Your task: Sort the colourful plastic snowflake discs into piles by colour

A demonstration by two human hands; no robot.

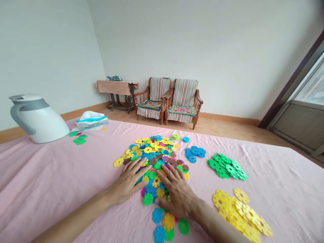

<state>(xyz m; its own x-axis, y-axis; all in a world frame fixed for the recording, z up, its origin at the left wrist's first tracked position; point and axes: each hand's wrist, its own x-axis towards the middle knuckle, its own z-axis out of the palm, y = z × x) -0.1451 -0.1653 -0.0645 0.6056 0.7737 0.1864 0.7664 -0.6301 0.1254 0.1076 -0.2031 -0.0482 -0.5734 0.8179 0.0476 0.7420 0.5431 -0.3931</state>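
A mixed heap of flat, flower-shaped plastic pieces [154,152] in yellow, blue, green, brown and pink lies in the middle of a pink cloth [50,182]. My left hand [129,180] lies flat on the heap's near left edge with fingers spread. My right hand [177,192] lies flat on the near right part, fingers stretched out over the pieces. Neither hand grips a piece. Sorted groups lie to the right: a blue pile [195,152], a green pile [227,166] and a yellow pile [240,212].
A white jug with a grey handle [37,118] stands at the far left. Beside it lie a white packet [91,120] and a few green pieces [79,138]. Two striped wooden armchairs [168,101] and a small table [117,87] stand against the far wall.
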